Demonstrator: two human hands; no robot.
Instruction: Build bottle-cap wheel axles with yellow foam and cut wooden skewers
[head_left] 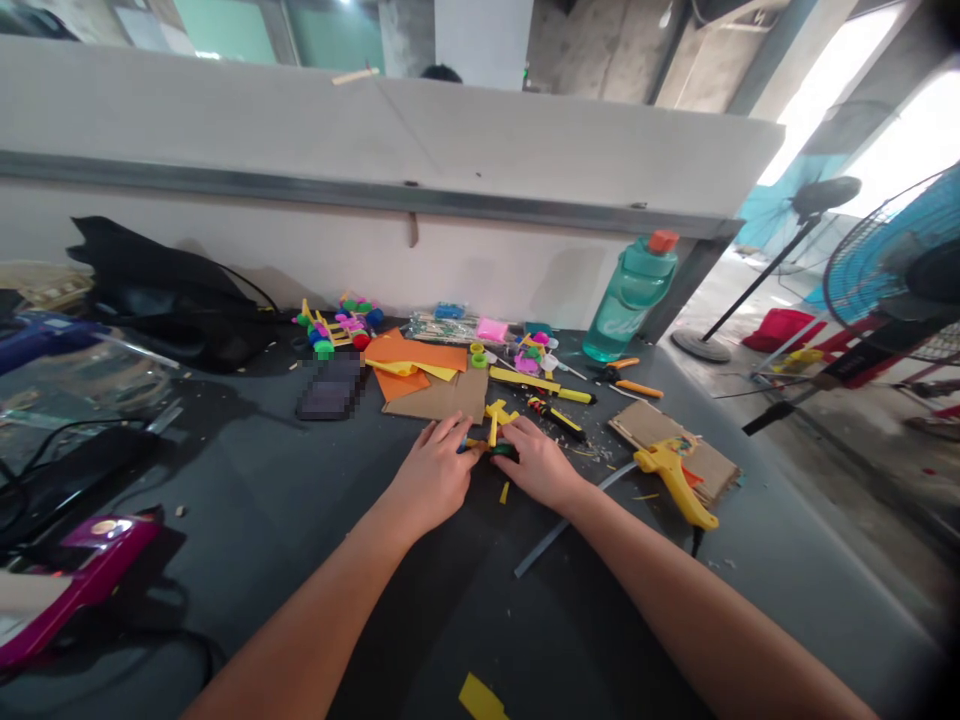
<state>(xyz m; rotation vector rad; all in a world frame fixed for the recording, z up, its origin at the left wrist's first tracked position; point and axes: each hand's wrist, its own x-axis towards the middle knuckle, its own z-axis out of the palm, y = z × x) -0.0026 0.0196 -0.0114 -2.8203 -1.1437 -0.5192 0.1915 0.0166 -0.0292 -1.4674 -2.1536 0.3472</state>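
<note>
My left hand [439, 472] and my right hand [541, 464] meet at the middle of the dark table. Their fingers are closed around a small yellow craft piece [494, 424] with a cut, branching top. Bits of blue and dark green show low between the fingertips, but their shape is mostly hidden. Behind the hands lies a cardboard sheet [442, 398] under orange paper [420, 350]. A yellow paper scrap [504, 492] rests just in front of the fingers.
A yellow glue gun [675, 480] lies on cardboard at right, near a clear glue stick [544, 548]. Cutters [577, 420], pliers [634, 385] and a teal bottle [630, 300] stand or lie behind. A phone [330, 388] and pompom crafts [341, 325] are at left.
</note>
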